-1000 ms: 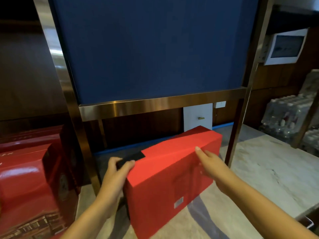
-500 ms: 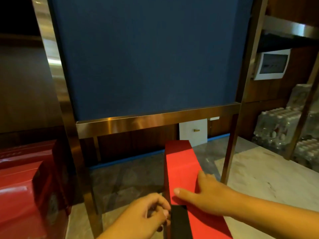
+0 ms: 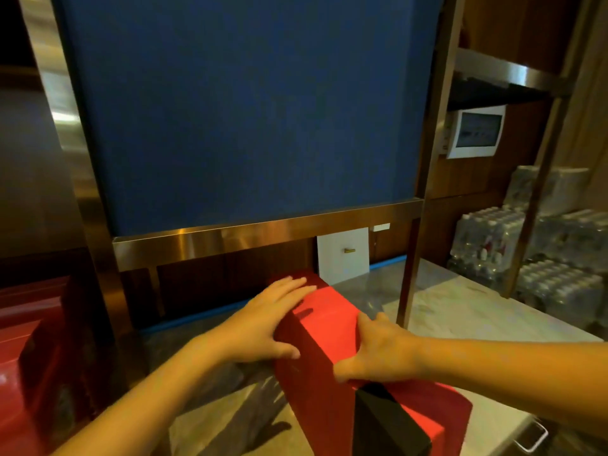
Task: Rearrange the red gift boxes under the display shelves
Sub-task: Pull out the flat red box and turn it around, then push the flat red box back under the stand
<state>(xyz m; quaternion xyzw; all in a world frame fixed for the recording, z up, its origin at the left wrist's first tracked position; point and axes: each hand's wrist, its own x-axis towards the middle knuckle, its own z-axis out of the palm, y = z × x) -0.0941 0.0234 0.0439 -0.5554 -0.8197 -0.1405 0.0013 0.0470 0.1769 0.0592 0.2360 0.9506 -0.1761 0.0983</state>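
A long red gift box [image 3: 329, 327] with a black band near its close end stands on the marble floor, its far end pointing under the blue-panelled display shelf [image 3: 263, 238]. My left hand [image 3: 266, 324] lies flat over the box's far top and left edge, thumb down its left side. My right hand [image 3: 378, 353] presses on the top from the right, fingers spread, just ahead of the black band. Glossy red gift boxes [image 3: 29, 350] sit at the far left, under the neighbouring shelf bay.
Brass shelf posts [image 3: 408, 284] stand right of the box and at the left [image 3: 98, 258]. A white panel with a small handle [image 3: 343, 255] leans on the back wall. Shrink-wrapped bottle packs [image 3: 543, 258] fill the right side. A metal handle [image 3: 534, 437] shows at bottom right.
The box has turned from lying crosswise to pointing lengthwise under the shelf and slid forward. My left hand moved from the near black band to the far top; my right hand shifted back.
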